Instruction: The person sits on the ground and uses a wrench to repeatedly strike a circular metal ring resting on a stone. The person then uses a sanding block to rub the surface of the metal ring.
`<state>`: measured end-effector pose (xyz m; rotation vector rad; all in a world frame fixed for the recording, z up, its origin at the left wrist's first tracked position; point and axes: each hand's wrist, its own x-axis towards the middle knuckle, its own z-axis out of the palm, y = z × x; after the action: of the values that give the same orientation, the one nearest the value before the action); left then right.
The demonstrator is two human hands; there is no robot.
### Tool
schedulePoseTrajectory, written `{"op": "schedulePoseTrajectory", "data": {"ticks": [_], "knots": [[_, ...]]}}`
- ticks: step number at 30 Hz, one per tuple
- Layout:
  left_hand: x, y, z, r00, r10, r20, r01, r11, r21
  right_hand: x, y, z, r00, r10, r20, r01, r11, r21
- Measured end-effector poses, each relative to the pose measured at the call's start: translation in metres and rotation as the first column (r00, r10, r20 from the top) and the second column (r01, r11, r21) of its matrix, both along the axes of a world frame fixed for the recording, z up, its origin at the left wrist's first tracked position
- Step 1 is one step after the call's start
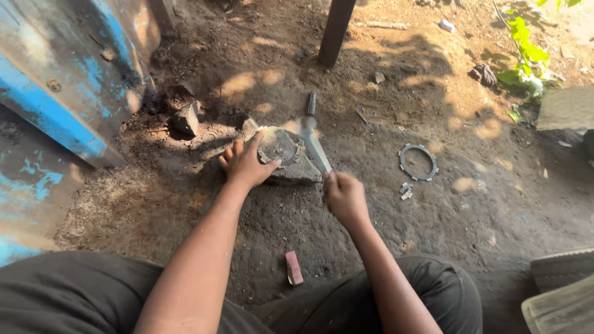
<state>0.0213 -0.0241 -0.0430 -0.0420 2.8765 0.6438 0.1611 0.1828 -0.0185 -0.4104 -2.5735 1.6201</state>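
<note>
Dirt ground (433,222), blue panel (55,93) at left | stone (297,168) as anvil | toothed ring (276,147) lies on stone | left hand (244,164) spread, pinning ring: keep fingers clear | right hand (343,195) fisted on hammer (312,139): strike squarely | spare ring (418,162) lies well apart.

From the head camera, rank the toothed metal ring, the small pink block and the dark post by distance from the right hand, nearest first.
From the right hand:
1. Toothed metal ring, on the dirt to its right.
2. Small pink block, on the ground below it, near the knees; only slightly farther than the ring.
3. Dark post, upright at the top.
</note>
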Motion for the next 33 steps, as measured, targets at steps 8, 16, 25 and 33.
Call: {"op": "schedulePoseTrajectory", "data": {"ticks": [8, 16, 25, 33], "knots": [[-0.002, 0.000, -0.002, 0.999, 0.009, 0.045, -0.009, 1.000, 0.015, -0.008, 0.001, -0.006, 0.981, 0.040, 0.191, -0.070, 0.985, 0.157], [-0.002, 0.000, -0.004, 1.000, 0.008, 0.003, -0.008, 1.000, 0.010, -0.007, 0.011, -0.016, 0.998, 0.055, -0.037, -0.031, 0.884, 0.466], [0.000, 0.000, -0.005, 1.000, 0.016, -0.024, -0.014, 0.998, 0.054, 0.000, 0.000, -0.014, 0.984, 0.058, -0.169, 0.017, 0.909, 0.416], [0.000, 0.004, -0.002, 0.998, 0.056, -0.005, -0.055, 0.997, 0.055, -0.010, 0.004, -0.027, 0.971, 0.121, -0.206, 0.048, 0.748, 0.662]]}}
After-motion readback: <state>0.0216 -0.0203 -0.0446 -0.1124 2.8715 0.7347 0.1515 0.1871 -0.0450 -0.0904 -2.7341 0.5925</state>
